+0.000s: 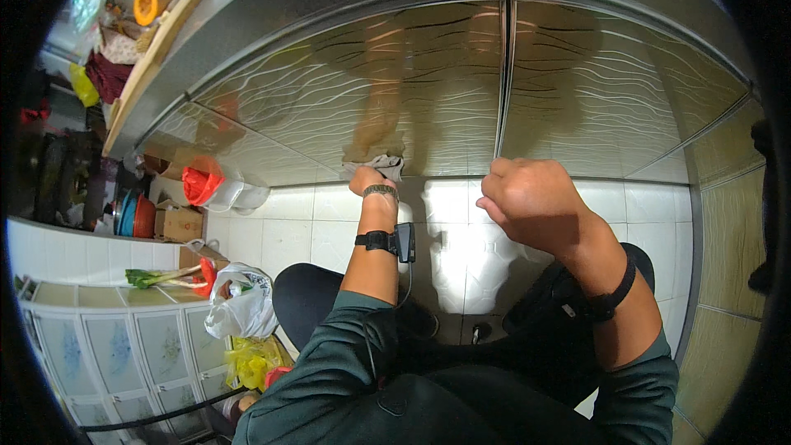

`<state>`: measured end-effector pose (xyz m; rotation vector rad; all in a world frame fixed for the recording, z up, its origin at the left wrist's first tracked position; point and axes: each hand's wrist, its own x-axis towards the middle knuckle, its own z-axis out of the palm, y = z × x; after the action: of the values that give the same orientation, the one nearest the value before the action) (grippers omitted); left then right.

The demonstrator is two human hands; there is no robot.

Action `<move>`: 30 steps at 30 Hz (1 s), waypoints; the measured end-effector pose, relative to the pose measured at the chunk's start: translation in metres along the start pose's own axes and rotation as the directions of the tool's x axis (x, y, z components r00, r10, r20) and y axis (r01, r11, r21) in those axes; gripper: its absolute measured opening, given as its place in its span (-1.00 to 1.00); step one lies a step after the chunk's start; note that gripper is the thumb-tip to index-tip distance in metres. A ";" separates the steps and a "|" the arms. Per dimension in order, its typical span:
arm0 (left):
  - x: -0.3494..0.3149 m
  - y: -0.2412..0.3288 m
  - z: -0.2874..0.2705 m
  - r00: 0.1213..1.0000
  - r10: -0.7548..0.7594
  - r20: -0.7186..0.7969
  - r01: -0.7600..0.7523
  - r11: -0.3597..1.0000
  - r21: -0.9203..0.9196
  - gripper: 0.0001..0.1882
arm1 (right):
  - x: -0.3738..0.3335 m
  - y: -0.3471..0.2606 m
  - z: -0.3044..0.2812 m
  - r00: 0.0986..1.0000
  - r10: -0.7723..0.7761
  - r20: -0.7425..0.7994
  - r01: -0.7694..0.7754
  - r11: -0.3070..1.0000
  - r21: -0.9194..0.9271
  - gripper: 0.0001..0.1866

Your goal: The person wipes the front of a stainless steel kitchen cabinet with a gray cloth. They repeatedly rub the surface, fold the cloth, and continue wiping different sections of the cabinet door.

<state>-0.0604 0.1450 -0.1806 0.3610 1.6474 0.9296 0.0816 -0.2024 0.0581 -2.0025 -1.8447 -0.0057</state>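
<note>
My left hand (367,180) is closed around a grey cloth (389,166) and presses it to the lower part of a glossy, wave-patterned cabinet door (437,99). The door mirrors the cloth and my arm. To the right, my right hand (527,202) is curled into a fist above my knee, near the bottom of the seam between two doors. Nothing shows sticking out of that fist. On my left wrist are a metal bracelet (381,190) and a strapped black device (402,242) with a cable.
White floor tiles (288,231) run below the doors. At the left stand a clear bin (239,195) with a red bag, a white plastic bag (243,305), yellow bags (254,361) and green onions (156,277) on a drawer cabinet (124,346). A cut pumpkin (147,4) lies upper left.
</note>
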 end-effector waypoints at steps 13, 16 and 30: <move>-0.190 0.180 -0.020 0.654 0.735 0.179 -0.562 0.631 -0.534 -0.78 | -0.005 -0.004 -0.002 0.999 -0.031 0.037 0.032 0.999 -0.007 -0.76; -0.221 0.217 -0.025 0.591 0.770 0.240 -0.559 0.605 -0.567 -0.77 | -0.006 -0.003 -0.002 0.999 -0.035 0.029 0.036 0.999 -0.003 -0.76; -0.151 0.142 -0.019 0.776 0.615 0.142 -0.547 0.768 -0.335 -0.54 | 0.003 -0.005 0.007 0.992 -0.014 0.127 0.015 1.000 -0.007 -0.73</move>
<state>-0.0660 0.1276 0.0262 0.7959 1.1567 1.5026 0.0754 -0.1974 0.0537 -2.0369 -1.9396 0.1124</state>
